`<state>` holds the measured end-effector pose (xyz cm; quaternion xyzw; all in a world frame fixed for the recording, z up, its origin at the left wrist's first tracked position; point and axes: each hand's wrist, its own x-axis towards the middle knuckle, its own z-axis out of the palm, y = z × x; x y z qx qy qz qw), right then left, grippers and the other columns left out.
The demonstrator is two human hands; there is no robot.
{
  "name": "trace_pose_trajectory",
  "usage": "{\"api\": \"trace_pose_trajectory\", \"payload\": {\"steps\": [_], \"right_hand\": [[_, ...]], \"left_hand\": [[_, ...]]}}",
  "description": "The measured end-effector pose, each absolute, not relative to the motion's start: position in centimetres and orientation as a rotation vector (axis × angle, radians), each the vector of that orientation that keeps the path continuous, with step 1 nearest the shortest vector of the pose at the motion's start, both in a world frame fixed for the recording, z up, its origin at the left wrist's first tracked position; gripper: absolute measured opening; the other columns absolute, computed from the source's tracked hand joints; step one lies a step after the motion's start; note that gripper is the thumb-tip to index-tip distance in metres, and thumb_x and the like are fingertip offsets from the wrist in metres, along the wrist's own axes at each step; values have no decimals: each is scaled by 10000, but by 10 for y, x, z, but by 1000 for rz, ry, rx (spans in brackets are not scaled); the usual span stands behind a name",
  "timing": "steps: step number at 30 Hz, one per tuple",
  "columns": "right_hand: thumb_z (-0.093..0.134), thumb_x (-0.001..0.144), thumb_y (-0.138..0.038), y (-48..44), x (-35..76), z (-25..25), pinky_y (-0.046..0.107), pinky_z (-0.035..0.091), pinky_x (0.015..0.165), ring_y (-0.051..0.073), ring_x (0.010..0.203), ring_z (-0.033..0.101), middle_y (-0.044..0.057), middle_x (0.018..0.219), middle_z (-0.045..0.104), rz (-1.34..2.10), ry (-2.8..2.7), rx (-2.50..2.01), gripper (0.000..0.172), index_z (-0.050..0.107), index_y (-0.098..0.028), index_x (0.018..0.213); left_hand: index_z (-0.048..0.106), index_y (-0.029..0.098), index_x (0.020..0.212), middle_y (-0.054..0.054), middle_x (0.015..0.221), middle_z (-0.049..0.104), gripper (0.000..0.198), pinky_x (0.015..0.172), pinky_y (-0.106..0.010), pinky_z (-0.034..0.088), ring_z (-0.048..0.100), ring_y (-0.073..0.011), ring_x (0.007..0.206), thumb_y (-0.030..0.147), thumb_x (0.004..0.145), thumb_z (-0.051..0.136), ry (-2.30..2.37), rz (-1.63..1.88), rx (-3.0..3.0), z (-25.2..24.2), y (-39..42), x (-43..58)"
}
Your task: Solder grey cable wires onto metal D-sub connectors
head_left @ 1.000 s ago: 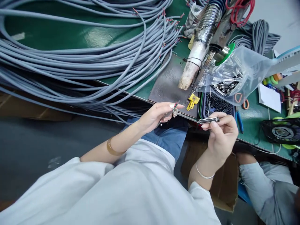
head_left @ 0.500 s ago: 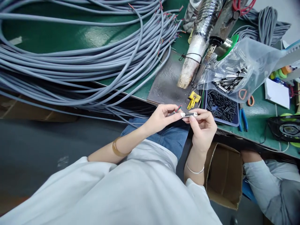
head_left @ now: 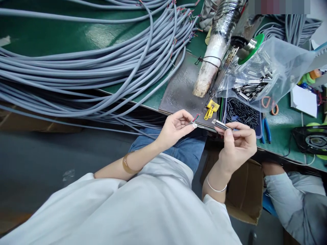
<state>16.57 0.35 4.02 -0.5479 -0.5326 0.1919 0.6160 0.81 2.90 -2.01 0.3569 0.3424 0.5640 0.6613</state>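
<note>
My left hand [head_left: 176, 127] is closed in a pinch on the stripped end of a grey cable [head_left: 195, 118], with red and green wire tips sticking out past my fingers. My right hand [head_left: 237, 144] pinches a flat metal multi-pin connector [head_left: 221, 125] between thumb and fingers, a short way to the right of the cable end. Both hands hover over my lap at the front edge of the green workbench [head_left: 63, 34]. A dark metal plate [head_left: 182, 86] lies on the bench just beyond them.
A big bundle of grey cables [head_left: 89, 68] covers the left of the bench. A foil-wrapped tool [head_left: 214, 51], a yellow clip [head_left: 211, 109], a clear bag of connectors [head_left: 258, 80], a tray of black sleeves [head_left: 240, 110] and blue-handled pliers [head_left: 265, 127] sit right. Another person's sleeve [head_left: 293, 200] is at lower right.
Half a second ago the connector touched the cable end; my right hand has since drawn it away to the right. My left hand has stayed in place.
</note>
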Motion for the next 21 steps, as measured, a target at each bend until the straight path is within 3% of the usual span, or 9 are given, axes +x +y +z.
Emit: {"api": "trace_pose_trajectory", "payload": {"steps": [4,8,10,15,21], "right_hand": [[695,901,-219,4,165,34,399,680,711,191,778,763,28,958,737,214,-1300,-1317,141,572,-230,832],[708,901,-221,5,167,26,439,672,837,227,940,773,48,1044,763,211,-1450,-1315,23,708,-232,920],[710,902,-219,6,167,24,429,665,867,225,977,766,54,1079,763,334,-1464,-1325,41,745,-231,919],[715,894,-192,10,164,23,337,664,828,186,988,754,47,1110,762,694,-1432,-1249,97,783,-247,936],[716,891,-218,11,166,19,343,662,877,196,1062,743,50,1123,768,822,-1425,-1226,92,782,-247,947]], "left_hand": [[732,135,875,-24,697,701,297,525,-204,474,592,-85,550,358,735,869,831,1242,774,-16,25,9],[735,101,870,-34,615,681,317,385,-175,230,409,-22,386,415,848,776,642,1039,700,-6,25,3],[726,93,850,-35,588,669,343,378,-174,176,372,-14,365,432,850,773,577,938,670,-1,27,-1],[733,90,875,-35,583,667,328,377,-170,167,379,-17,364,418,878,750,530,866,688,-1,28,-4],[728,95,895,-31,621,666,298,396,-171,204,386,-16,391,392,918,708,535,868,786,-7,26,0]]}}
